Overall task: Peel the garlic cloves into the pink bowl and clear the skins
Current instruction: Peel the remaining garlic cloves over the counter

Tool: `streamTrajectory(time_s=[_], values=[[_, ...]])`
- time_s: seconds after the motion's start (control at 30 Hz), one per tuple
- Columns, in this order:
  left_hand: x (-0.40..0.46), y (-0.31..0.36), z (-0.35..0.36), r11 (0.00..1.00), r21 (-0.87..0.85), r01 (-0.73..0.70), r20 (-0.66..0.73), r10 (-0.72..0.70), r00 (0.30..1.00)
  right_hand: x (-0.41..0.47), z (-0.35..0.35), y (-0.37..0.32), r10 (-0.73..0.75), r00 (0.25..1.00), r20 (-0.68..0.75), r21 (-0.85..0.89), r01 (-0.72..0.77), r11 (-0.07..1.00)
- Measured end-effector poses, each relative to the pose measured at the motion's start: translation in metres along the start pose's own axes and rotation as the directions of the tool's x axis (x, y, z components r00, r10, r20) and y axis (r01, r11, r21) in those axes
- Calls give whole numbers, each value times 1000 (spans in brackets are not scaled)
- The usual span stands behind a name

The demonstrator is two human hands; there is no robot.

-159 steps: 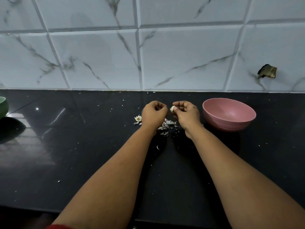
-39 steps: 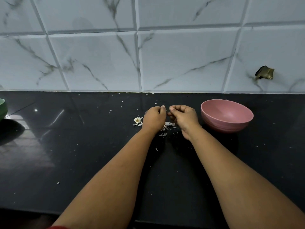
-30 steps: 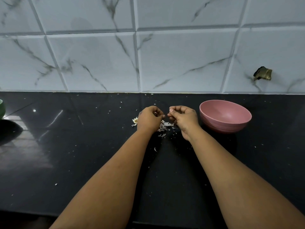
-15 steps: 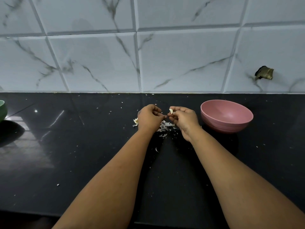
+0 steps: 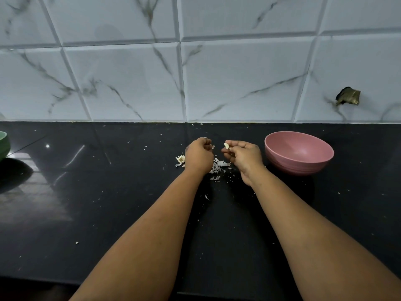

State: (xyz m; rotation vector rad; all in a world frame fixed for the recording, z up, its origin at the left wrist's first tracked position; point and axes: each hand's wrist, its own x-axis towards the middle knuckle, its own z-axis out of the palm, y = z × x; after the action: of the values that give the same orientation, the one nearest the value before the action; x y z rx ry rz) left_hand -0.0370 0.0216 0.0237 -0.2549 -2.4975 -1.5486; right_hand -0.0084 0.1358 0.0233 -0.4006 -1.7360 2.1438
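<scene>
My right hand (image 5: 244, 158) pinches a pale garlic clove (image 5: 226, 146) between thumb and fingers, just above the black counter. My left hand (image 5: 198, 154) is curled beside it, a small gap apart, and pinches a scrap of garlic skin (image 5: 213, 146) at its fingertips. Below and between the hands lies a pile of garlic skins (image 5: 218, 167). A garlic root stub (image 5: 180, 158) sits left of my left hand. The pink bowl (image 5: 299, 152) stands to the right of my right hand; its visible inside looks bare.
A green bowl (image 5: 4, 144) shows at the far left edge. Small skin flakes (image 5: 207, 197) are scattered over the black counter (image 5: 108, 203). A marble-tiled wall rises behind, with a dark fitting (image 5: 348, 98) at the right.
My hands have drawn slightly apart; the left now carries a scrap of skin away from the clove, which stays in my right hand.
</scene>
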Motion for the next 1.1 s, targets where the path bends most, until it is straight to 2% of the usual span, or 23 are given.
streamTrajectory(time_s=[0.13,0.23,0.37,0.43,0.6,0.77,0.93,1.1], values=[[-2,0,3,994,95,-51,44,47,998,-1,0,-1,7,1000,1,-11,-7,1000],[-1,-1,4,998,61,-33,-50,36,998,-3,-2,2,-27,999,23,-70,29,997],[1,-1,-1,998,36,53,-170,-46,984,-4,-5,2,-107,994,12,-158,108,981],[1,-1,-1,996,41,81,-159,-74,984,-4,-5,1,-118,993,0,-159,117,980],[-5,2,7,997,-63,52,18,-51,999,-3,-5,0,-87,996,1,-154,86,984],[-9,7,14,994,-112,6,-30,-9,1000,1,-4,3,-94,995,-37,-182,86,979],[-6,-1,12,995,-100,-18,-40,14,999,-2,-1,4,-99,995,28,-225,103,969],[-3,-1,8,989,-151,11,-52,-19,998,0,-3,9,-201,979,16,-386,192,903]])
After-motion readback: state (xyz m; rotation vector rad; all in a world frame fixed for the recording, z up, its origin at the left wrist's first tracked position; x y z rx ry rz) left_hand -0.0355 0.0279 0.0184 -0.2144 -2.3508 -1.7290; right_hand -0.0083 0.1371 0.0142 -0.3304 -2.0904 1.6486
